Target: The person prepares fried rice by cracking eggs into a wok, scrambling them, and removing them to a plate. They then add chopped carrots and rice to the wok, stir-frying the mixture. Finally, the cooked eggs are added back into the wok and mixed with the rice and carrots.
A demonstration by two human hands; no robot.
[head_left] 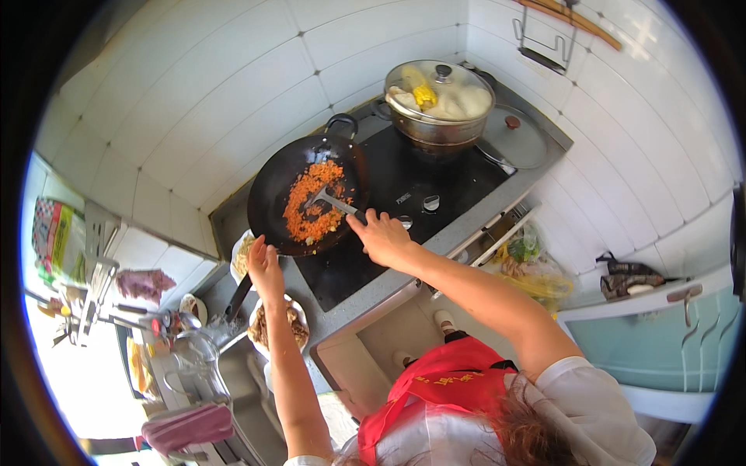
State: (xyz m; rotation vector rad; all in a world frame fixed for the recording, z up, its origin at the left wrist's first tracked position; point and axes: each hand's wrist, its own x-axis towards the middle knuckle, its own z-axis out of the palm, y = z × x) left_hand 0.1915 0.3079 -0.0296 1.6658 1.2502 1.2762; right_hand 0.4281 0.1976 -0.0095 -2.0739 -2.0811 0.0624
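A dark wok (268,175) with a long black handle (238,300) sits on the left side of the black cooktop (460,180). Finely chopped orange food, possibly carrot, with small green bits (297,204) lies in it. My right hand (384,237) grips the dark handle of a metal spatula (332,201), whose blade rests in the food. My left hand (266,271) is over the inner end of the wok handle, near the rim; whether its fingers close on it is hidden. A plate of brown food (300,326) is partly behind my left forearm, and a plate of pale food (240,256) stands beside the wok.
A lidded steamer pot (440,125) holding corn and pale pieces stands at the back right, beside a glass lid (516,140). A sink (247,402), utensils (96,291) and a pink cloth (186,428) are at left. Below the counter, a drawer (507,233) is pulled out.
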